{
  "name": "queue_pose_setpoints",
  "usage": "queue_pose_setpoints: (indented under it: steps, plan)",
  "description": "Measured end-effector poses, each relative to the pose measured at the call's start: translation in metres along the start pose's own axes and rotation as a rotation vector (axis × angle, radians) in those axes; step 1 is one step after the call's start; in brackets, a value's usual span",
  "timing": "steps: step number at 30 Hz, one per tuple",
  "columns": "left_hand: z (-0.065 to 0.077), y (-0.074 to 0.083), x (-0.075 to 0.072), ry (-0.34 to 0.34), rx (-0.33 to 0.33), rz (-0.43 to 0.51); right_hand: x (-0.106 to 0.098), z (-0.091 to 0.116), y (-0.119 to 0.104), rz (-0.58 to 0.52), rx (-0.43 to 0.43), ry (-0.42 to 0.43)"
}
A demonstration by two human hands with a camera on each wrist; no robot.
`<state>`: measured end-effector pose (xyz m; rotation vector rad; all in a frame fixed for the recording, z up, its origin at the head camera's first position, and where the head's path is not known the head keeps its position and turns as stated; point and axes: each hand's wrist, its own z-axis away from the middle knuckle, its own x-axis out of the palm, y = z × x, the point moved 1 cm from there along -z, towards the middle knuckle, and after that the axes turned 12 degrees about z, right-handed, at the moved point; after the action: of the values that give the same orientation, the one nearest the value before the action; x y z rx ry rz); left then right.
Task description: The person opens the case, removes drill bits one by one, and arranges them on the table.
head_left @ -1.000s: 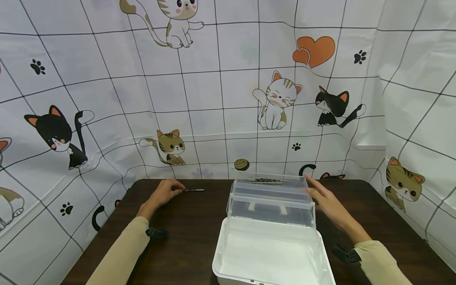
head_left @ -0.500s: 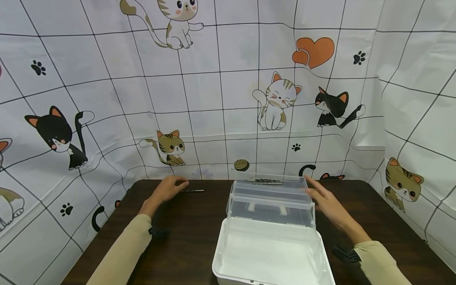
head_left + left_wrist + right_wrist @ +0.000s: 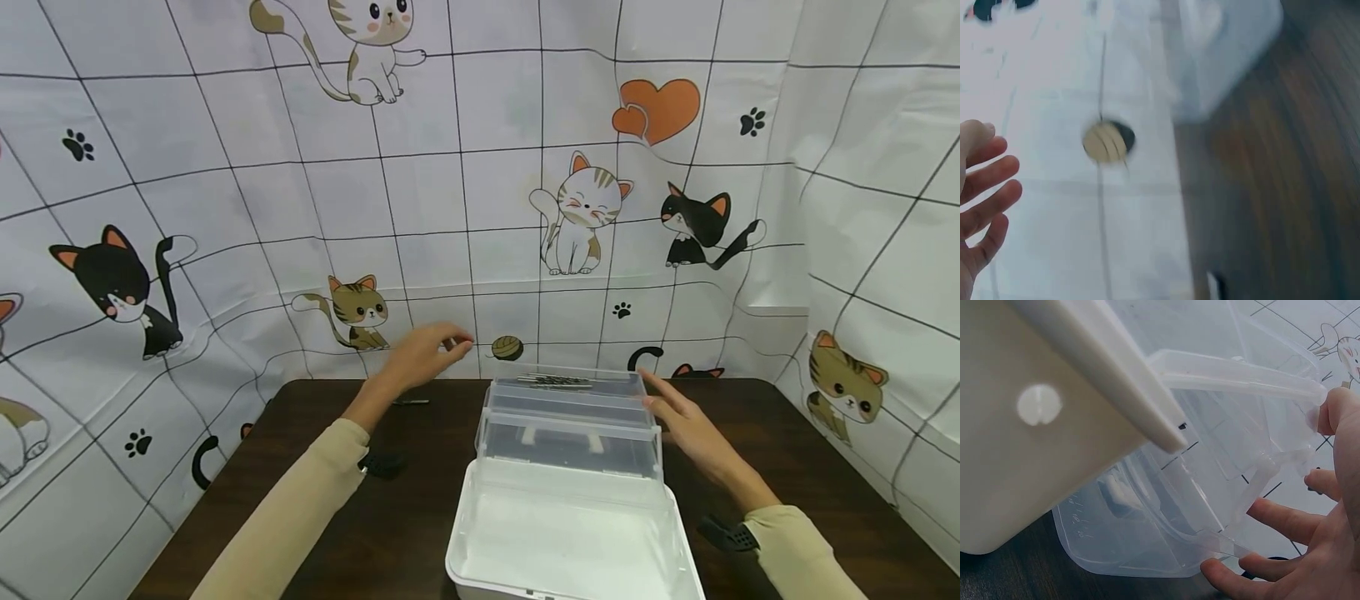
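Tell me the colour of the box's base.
The base is white, seen best in the head view.

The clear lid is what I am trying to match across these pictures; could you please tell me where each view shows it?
Head: clear lid low, just right of centre, open at the far side of the white box.
Left wrist: clear lid at the top, right of centre, blurred.
Right wrist: clear lid across the middle, partly hidden by the white box.
Shared landmark: dark table.
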<state>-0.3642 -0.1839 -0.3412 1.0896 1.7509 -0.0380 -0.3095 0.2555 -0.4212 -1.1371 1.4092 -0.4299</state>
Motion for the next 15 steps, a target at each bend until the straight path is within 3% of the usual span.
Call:
queue_pose_setpoints:
  steps: [3,7,11,15]
  plan:
    - [-0.016,0.026,0.008,-0.058,0.066,-0.024,0.000,0.000,0.001,-0.008,-0.005,-0.005]
    - [-0.036,0.049,0.024,-0.222,0.113,-0.072,0.000,0.000,0.002,-0.006,-0.002,-0.003]
    - [-0.053,0.061,0.041,-0.406,0.115,-0.091,0.000,0.000,0.002,-0.008,0.010,0.003]
    - [-0.064,0.065,0.051,-0.491,0.105,-0.068,-0.001,-0.001,0.001,-0.002,0.012,0.004]
